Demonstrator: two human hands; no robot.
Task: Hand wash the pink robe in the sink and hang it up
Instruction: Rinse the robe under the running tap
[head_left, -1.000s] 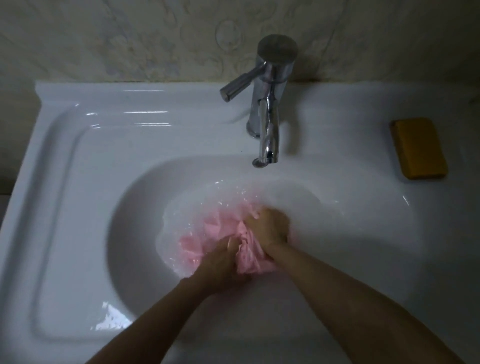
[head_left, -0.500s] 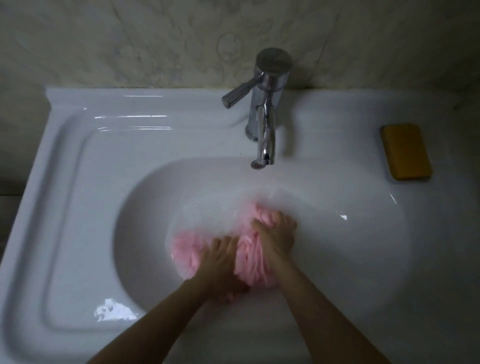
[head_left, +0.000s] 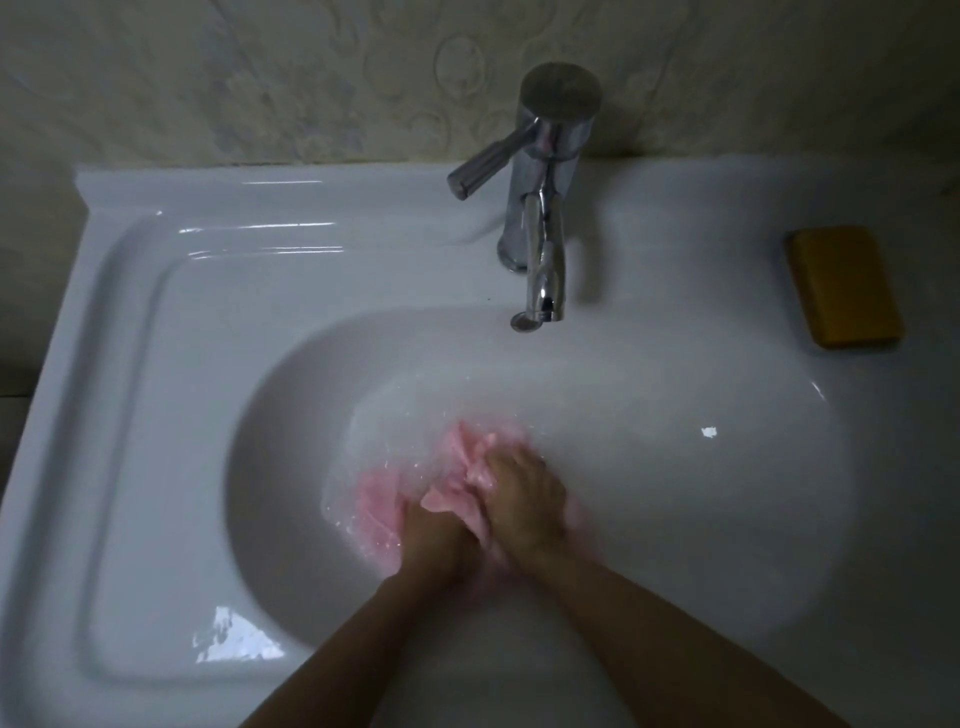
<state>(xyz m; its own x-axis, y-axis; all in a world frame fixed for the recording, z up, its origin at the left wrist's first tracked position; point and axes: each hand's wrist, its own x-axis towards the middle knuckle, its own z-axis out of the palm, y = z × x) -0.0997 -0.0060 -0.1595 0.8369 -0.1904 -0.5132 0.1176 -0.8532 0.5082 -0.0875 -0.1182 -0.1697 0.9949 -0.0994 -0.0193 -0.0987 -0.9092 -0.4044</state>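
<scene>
- Your left hand (head_left: 436, 538) and right hand (head_left: 524, 506) both clutch the bunched robe (head_left: 376, 501), fists together, probably to rub cloth on cloth.
- The robe lies in water, lower centre, in the sink (head_left: 291, 457).
- Soap (head_left: 841, 286) sits at upper right, within reach.

Wet pink robe (head_left: 382, 501), bunched into crumpled folds, lying low and centre of the frame in the water-filled bowl of the white sink (head_left: 130, 364), its lower part blurred, seemingly under water
</scene>
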